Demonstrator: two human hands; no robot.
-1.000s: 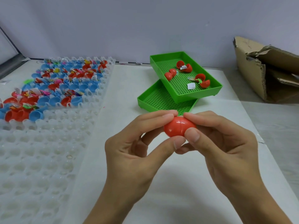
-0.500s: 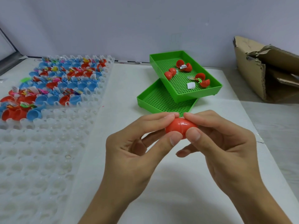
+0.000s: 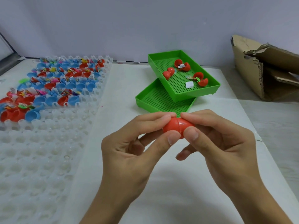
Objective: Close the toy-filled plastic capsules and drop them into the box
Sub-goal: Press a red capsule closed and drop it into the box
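One red capsule [image 3: 177,127] sits between both hands above the near middle of the worktop [image 3: 126,88]. Left hand [image 3: 129,152] pinches its left half between thumb and fingers; right hand [image 3: 223,147] pinches its right half the same way. Seam at mid-body reads as a thin line with no gap seen, so the halves look joined; judged closed or nearly so. Drop into the box [image 3: 265,68] not yet done.

Remaining, as far as visible: three open red capsules [image 3: 182,65] lie in the upper green tray [image 3: 178,92], with a small toy and paper slips among them. Many more open halves, red and blue, some holding toys, fill the far rows of the clear tray [image 3: 40,159] along the left edge; its near rows hold nothing. Box contents are not visible.

Materials: capsule is smooth, glossy, egg-shaped plastic. Green trays are rigid, rectangular, with perforated floors, stacked askew. Clear tray is thin, translucent, moulded in round cups. Box is creased corrugated cardboard, flaps torn, at the far right edge.
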